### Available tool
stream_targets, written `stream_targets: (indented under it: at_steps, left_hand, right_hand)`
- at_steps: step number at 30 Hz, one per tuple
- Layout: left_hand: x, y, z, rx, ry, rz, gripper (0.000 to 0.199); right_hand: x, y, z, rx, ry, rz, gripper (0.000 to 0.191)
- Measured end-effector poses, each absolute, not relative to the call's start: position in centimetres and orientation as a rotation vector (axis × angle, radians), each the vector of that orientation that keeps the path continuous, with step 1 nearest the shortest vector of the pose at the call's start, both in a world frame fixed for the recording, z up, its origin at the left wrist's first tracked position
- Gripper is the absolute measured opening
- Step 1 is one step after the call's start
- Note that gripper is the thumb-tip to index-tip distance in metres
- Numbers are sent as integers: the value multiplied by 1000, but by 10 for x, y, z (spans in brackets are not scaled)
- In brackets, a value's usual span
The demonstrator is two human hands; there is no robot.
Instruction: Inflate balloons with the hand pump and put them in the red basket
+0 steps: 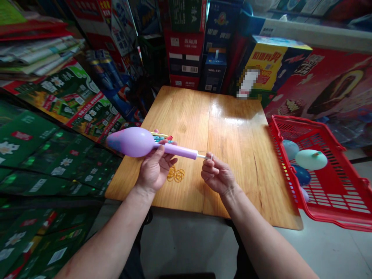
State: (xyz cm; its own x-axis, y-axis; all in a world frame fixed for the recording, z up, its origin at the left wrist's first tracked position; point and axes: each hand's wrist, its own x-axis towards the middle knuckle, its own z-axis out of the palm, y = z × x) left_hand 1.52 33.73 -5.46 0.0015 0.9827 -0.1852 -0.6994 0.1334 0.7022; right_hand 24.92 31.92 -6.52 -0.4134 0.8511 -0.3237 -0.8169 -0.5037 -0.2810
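A partly inflated purple balloon (135, 142) points to the left, its neck on the end of a purple hand pump (183, 151). My left hand (155, 166) pinches the balloon's neck where it meets the pump. The white rod of the pump sticks out on the right, and my right hand (216, 172) is closed around its handle. Uninflated balloons (159, 138) in several colours lie on the wooden table (186, 108) behind my left hand, partly hidden. Yellow rubber bands (176, 174) lie on the table between my hands.
To the right of the table, a red basket (337, 193) holds several inflated balloons (310, 159). Green boxes (69, 155) are stacked at the left, with papers (40, 54) above them. More boxes (186, 58) stand behind the table's far edge.
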Motion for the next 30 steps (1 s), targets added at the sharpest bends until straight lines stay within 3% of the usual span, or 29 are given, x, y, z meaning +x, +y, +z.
stream_targets:
  at_steps: [7, 13, 30]
  left_hand:
    - [30, 329, -65, 394, 738, 1313, 27]
    - [19, 341, -60, 412, 758, 1366, 23]
    - [22, 340, -60, 401, 781, 1365, 21]
  right_hand:
    - [236, 315, -69, -525, -77, 2072, 13]
    - [257, 322, -61, -541, -90, 2039, 5]
    - [251, 319, -64, -510, -121, 2065, 5]
